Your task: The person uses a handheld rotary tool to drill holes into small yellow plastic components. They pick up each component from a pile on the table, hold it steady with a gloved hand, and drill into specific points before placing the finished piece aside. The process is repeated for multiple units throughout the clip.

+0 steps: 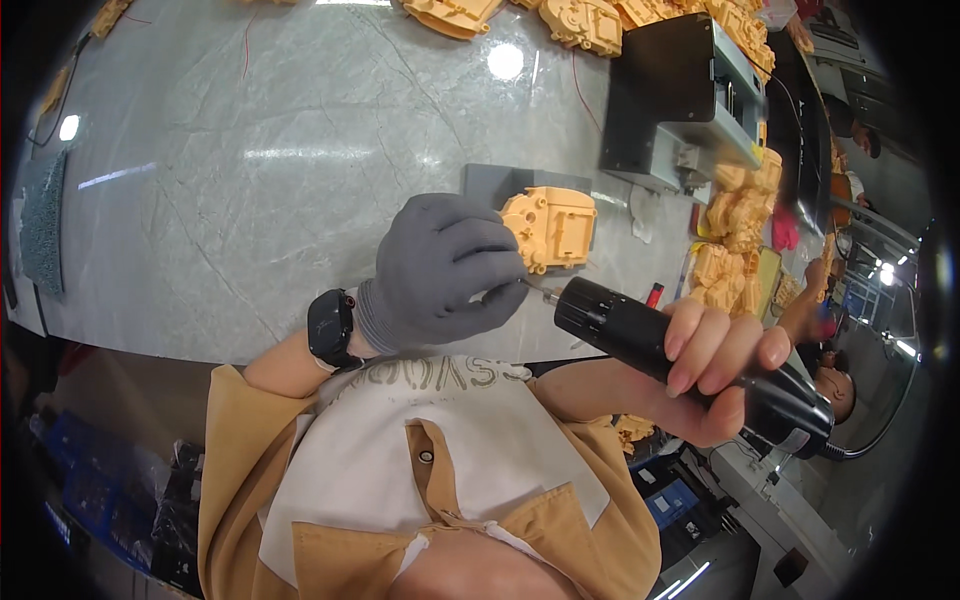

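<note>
My right hand [715, 365], bare, is wrapped around a black corded electric screwdriver [625, 325], whose bit points left. My left hand [445, 270] wears a grey glove, with a black watch [331, 327] on the wrist. Its thumb and fingers are pinched together right at the screwdriver's tip; whatever they hold there is too small to make out. Just beyond the gloved fingers, a yellow-orange plastic housing [560, 230] rests on a dark grey block [490, 178]. The gloved hand covers the housing's left edge.
Right of the housing stands a black and grey boxy machine [675, 110]. More orange housings [735, 215] are piled beside it, and others [585, 25] lie along the table's far edge. A blue-green mat [42, 225] lies far left. People sit at the right.
</note>
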The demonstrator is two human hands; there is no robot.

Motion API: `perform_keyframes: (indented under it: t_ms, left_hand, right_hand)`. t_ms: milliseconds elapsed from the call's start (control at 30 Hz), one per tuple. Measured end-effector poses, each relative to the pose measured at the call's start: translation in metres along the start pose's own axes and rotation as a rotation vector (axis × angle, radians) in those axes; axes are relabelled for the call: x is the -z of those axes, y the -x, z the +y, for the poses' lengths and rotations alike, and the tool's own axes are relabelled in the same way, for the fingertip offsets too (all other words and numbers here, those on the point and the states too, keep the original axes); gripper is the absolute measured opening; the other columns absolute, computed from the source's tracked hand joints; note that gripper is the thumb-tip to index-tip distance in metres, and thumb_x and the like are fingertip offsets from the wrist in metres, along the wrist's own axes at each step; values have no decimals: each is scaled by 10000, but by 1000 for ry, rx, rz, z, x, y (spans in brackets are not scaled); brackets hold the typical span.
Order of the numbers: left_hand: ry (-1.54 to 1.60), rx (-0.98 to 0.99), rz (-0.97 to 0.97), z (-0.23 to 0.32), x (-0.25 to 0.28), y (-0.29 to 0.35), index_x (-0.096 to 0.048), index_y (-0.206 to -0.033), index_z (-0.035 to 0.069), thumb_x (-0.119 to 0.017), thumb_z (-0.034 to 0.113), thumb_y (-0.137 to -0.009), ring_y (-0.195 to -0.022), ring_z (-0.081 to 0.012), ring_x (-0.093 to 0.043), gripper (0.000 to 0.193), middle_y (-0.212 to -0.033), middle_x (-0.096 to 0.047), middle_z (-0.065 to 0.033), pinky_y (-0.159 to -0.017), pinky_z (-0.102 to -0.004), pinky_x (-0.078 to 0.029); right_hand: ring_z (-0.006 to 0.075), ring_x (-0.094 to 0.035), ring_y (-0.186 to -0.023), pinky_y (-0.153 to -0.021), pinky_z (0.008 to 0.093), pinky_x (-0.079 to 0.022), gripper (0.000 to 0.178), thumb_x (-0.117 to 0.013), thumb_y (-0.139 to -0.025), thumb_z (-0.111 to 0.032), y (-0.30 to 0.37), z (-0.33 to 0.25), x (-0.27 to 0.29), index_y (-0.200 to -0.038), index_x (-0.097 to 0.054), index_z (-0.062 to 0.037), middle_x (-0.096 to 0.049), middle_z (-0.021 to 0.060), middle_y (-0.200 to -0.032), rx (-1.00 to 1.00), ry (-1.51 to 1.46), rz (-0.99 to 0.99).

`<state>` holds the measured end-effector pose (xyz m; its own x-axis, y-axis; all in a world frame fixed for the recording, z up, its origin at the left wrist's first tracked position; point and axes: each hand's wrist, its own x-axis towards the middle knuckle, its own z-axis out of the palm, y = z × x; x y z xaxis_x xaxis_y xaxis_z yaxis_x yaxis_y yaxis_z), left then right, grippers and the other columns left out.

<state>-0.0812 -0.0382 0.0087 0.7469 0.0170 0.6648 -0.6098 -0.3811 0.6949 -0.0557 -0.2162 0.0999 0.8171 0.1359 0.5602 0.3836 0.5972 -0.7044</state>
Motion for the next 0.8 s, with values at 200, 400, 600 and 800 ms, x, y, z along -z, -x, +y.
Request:
perform_keyframes:
  t_ms: [200,400,600,800]
  left_hand:
    - [155,86,-33,-5,-6,10,-562,-806,139,-691,114,-656,-756,-175,-549,199,-803,-564,2,-678,-298,-405]
    - [61,0,-2,-8,-14,15,-545,-835,137,-675,203,-707,-780,-186,-540,194,-826,-556,-4,-689,-306,-405]
    - [-47,-78,13,-12,-14,17,-529,-828,146,-639,271,-748,-788,-193,-533,184,-825,-543,-5,-672,-312,-414]
    - [-39,-85,25,-8,-11,14,-522,-820,156,-643,298,-742,-781,-191,-538,202,-801,-540,1,-654,-308,-417]
  right_hand:
    - [153,-501,-541,-570,313,-414,342,-529,-775,-79,2,1,2,-1075,-370,-44,-468,42,-700,41,-73,104]
    - [137,-506,-562,-593,292,-399,318,-520,-787,-111,-3,-3,0,-1066,-379,-53,-467,32,-703,34,-83,44]
    - [148,-510,-564,-599,308,-400,329,-518,-789,-103,-1,-2,2,-1076,-365,-58,-465,37,-710,29,-98,62]
    - [146,-509,-562,-597,308,-403,331,-517,-788,-101,1,-4,3,-1079,-366,-55,-461,35,-703,-7,-94,48]
